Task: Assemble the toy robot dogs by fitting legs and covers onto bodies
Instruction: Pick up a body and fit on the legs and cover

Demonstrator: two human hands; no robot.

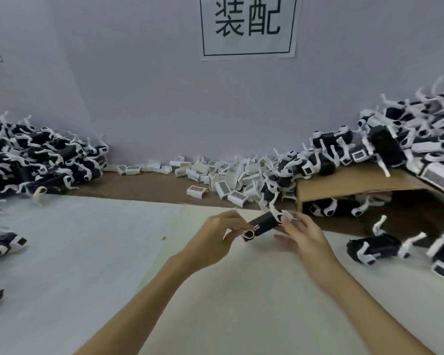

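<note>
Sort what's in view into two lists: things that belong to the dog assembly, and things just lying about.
Part of the job:
- black toy dog body, gripped by left hand and right hand
- white plastic leg on its far end
- loose white barcoded covers
- black-and-white dog heaps, left and right

Lying about:
- brown cardboard box
- paper wall sign
- white table sheet

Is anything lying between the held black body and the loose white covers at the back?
Nothing visible. The black toy dog body, gripped by the left hand and right hand, faces bare brown cardboard before the white plastic covers.
</note>
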